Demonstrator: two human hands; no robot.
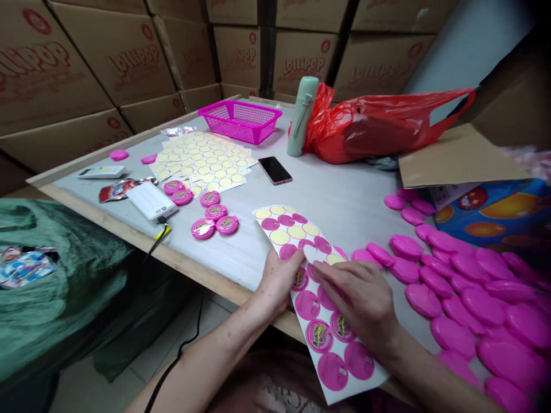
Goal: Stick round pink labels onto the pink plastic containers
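A long sheet of round pink stickers [319,335] slants over the table's front edge, with bare yellow circles near its far end. My left hand [279,278] grips the sheet's left side, thumb on top. At the sheet's right side, the fingers of my right hand [361,292] are pinched on a white, partly lifted sticker [316,253]. Several pink round cases [456,292] lie piled to the right. Left of the sheet, several cases with stickers on them [215,212] rest on the table.
Used sticker sheets [202,160], a phone [275,170], a white power bank [151,201] with a cable and a pink basket [241,120] are on the table [241,258]. Behind stand a green bottle [303,116], a red bag [370,129] and an open carton [465,158].
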